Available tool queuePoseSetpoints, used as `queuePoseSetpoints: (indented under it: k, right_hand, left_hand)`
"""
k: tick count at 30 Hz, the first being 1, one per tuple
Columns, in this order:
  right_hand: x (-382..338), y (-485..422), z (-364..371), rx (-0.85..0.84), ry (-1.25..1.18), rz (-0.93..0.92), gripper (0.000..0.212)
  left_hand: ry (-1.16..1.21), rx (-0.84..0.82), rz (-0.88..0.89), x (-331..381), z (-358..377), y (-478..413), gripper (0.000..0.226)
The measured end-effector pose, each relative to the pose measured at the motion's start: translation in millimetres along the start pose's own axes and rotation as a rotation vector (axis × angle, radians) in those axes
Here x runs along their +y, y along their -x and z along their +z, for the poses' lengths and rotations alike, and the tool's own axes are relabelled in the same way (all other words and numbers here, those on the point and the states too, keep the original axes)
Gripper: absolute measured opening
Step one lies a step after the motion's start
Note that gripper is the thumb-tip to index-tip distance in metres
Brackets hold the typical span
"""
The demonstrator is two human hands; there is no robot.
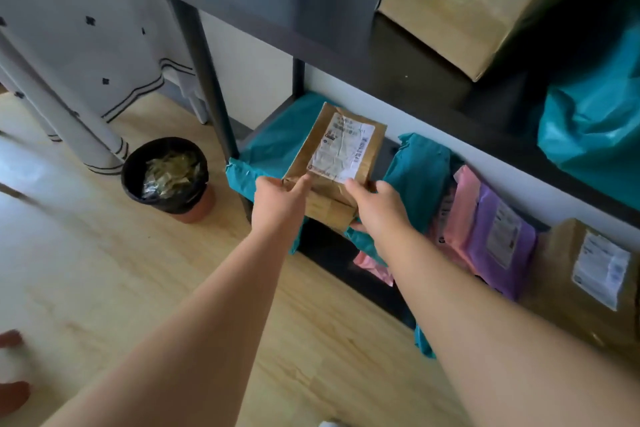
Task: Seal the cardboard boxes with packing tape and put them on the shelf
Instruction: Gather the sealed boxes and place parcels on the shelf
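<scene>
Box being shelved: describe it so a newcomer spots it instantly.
On the dark shelf unit, look at the lowest level, left end, near the bin. A cardboard box lies over teal bags, held by the left hand and right hand. The other labelled box stands far right, untouched.

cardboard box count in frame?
3: small box in left hand and right hand at the lower shelf's left end; large box on the upper shelf; third box at its right end. Bags may hide more.
</scene>
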State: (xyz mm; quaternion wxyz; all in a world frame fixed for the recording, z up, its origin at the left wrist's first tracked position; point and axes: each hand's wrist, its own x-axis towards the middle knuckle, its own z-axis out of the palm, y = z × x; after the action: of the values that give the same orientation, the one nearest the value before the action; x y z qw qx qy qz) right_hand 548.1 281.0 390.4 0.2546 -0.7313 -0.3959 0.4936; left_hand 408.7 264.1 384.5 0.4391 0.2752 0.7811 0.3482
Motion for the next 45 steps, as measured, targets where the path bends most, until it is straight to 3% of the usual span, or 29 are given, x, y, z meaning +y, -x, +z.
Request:
queuePoseSetpoints:
  k: [10, 14, 20, 26, 33, 37, 45]
  right_hand:
    - [-5, -64, 9, 0.107, -0.071, 0.08, 0.044]
    - [-1, -73, 11, 0.064, 0.03, 0.086, 0.042]
    - [-5, -83, 4, -0.002, 0.13, 0.042, 0.042]
    - [-6, -63, -6, 0.047, 0.126, 0.014, 0.046]
    - [6, 9, 2, 0.055, 0.199, -0.103, 0.043]
    - [38, 65, 23, -0.037, 0.252, -0.121, 0.039]
    - [134, 205, 51, -0.377, 0.401, -0.101, 0.049]
  left_hand:
    - [-0.19, -0.135, 0.037, 19, 39, -53, 0.043]
    - [-0.152, -0.219, 0.007, 17, 48, -61, 0.032]
    - [-0.234, -0.347, 0.05, 20, 54, -54, 0.04]
    - [-0.302, -0.262, 0.06, 20, 44, -42, 0.058]
    - [-0.2, -0.194, -0.008, -30, -3, 5, 0.057]
    - [-0.113, -0.123, -0.09, -89, -37, 58, 0.057]
    - [0.024, 0.054, -0.271, -227, -99, 190, 0.056]
